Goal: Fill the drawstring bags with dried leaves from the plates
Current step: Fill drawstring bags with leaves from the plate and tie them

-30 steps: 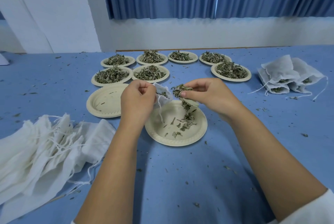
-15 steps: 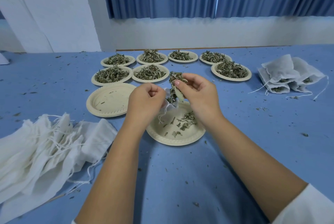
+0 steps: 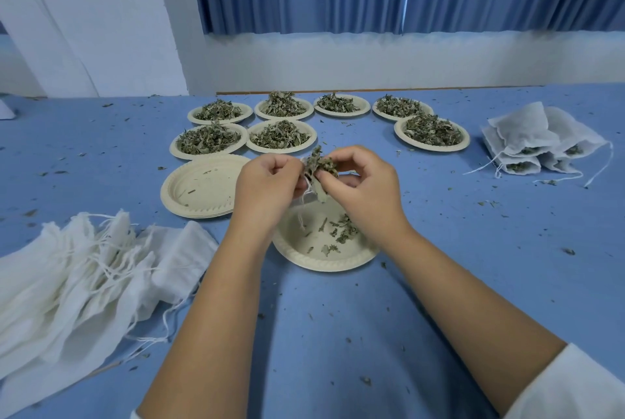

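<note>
Left hand point(image 3: 267, 181): its fingers point(image 3: 287, 166) are curling tight, pinching the bag point(image 3: 307, 183) at its mouth, likely holding it open.
Right hand point(image 3: 365, 188): its fingers are pinching a clump of leaves point(image 3: 319, 163) and pressing it at the mouth.
Bag place: hanging between both hands, above the near plate point(image 3: 321, 264) at mid-tabletop, so spills are probably landing there.
Bag axis: mostly hidden, seemingly hanging upright with the mouth facing up and the strings point(image 3: 302, 212) dangling down.
Full plates point(image 3: 279, 149): lying toward the far edge.
</note>
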The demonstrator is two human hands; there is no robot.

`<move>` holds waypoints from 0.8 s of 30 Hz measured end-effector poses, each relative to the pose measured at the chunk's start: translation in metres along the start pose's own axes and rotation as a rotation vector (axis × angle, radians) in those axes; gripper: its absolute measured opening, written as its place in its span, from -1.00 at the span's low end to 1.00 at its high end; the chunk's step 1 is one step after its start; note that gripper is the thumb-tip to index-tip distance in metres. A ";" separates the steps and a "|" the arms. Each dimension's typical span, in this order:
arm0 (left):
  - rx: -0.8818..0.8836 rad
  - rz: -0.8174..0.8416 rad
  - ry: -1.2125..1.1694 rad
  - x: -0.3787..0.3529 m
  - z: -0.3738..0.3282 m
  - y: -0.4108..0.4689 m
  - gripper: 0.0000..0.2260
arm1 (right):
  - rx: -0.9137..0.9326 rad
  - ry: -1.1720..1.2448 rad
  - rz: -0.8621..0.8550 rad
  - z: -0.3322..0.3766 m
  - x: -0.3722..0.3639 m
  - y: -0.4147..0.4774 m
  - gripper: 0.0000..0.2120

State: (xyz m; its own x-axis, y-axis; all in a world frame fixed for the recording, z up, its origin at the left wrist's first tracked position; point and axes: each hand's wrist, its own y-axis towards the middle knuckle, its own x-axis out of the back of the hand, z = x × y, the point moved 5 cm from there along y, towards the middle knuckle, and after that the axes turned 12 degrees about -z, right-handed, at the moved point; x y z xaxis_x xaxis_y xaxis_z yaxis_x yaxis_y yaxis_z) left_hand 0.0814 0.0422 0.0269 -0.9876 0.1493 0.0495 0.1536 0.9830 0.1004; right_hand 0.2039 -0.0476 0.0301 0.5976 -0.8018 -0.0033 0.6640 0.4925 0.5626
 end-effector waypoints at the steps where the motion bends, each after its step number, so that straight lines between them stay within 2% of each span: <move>1: -0.007 -0.007 0.010 0.000 0.000 0.000 -0.82 | 0.040 -0.042 0.025 0.001 -0.001 0.000 -0.77; 4: -0.025 -0.015 0.047 0.001 0.002 0.002 -0.84 | 0.109 -0.114 0.077 0.002 -0.003 -0.002 -0.83; 8: -0.087 -0.009 0.056 0.001 0.000 0.001 -0.87 | 0.080 -0.193 0.125 -0.002 -0.002 0.001 -0.88; 12: -0.123 0.025 0.081 -0.003 -0.001 0.000 -0.89 | 0.046 -0.276 0.201 -0.006 0.001 0.005 -0.81; 19: -0.190 0.136 0.233 -0.011 0.004 -0.003 -0.91 | 0.193 -0.573 0.510 -0.011 -0.009 0.001 -0.87; 21: -0.196 0.131 0.263 -0.011 0.005 -0.002 -0.91 | 0.163 -0.578 0.536 -0.011 -0.008 0.000 -0.87; 24: -0.158 0.080 0.214 -0.008 0.006 0.000 -0.90 | 0.008 -0.467 0.509 -0.011 -0.006 0.002 -0.83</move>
State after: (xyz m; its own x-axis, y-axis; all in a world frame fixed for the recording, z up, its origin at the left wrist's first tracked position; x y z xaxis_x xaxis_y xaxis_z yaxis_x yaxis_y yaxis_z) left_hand 0.0896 0.0419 0.0209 -0.9450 0.1835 0.2708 0.2511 0.9375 0.2409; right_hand 0.2065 -0.0383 0.0216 0.5766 -0.5340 0.6184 0.3478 0.8453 0.4056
